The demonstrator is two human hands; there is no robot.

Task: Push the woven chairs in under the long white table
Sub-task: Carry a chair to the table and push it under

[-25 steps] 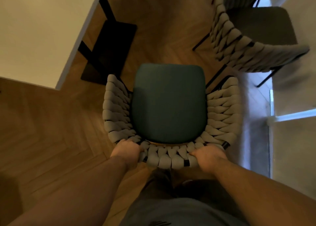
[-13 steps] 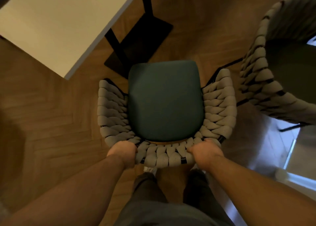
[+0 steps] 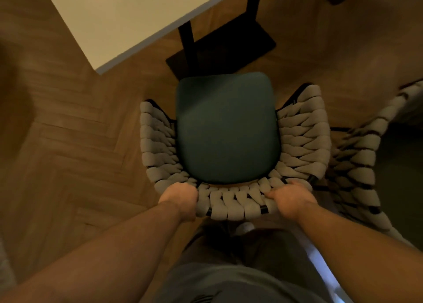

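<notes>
Woven chair (image 3: 227,131) near white table (image 3: 128,12), left hand (image 3: 180,195), right hand (image 3: 290,197), fingers clamped on backrest

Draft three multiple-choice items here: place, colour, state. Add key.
1. The second woven chair stands where, relative to the held chair? A left B right C behind
2. The held chair's cushion is: A dark teal B red C white
3. The left hand and right hand: A both grip the backrest B one grips C neither touches
Key: 1 B, it shows at the right edge. 2 A, the cushion reads dark teal. 3 A, both curl over the backrest.
</notes>
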